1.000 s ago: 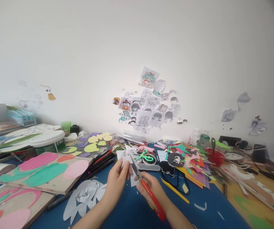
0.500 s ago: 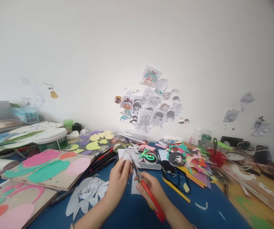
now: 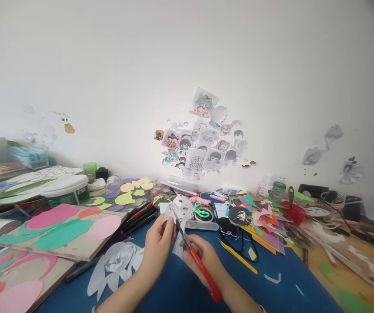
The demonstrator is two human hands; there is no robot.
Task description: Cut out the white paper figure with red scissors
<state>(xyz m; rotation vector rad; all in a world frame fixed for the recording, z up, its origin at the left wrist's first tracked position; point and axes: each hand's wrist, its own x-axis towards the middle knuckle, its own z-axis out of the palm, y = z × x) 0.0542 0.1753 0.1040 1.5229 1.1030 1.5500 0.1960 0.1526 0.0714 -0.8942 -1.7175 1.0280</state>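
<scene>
White paper (image 3: 167, 214) sits pinched in my left hand (image 3: 158, 241) over the blue table (image 3: 174, 288), well in from its right edge; my right hand (image 3: 210, 257) is wrapped round the red-handled scissors (image 3: 203, 270); steady blades and slowly turned paper should, I judge, keep the cut smooth.

Between the forearms (image 3: 133, 284), blue tabletop (image 3: 170, 291) gives passage, narrowed by red-handled scissors (image 3: 202, 267); outside, a white paper flower (image 3: 117, 258) and yellow tweezers (image 3: 239, 258) obstruct.

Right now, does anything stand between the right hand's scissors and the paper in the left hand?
Nothing visible does: the red-handled scissors reach the white paper; the green scissors lie right of it.
</scene>
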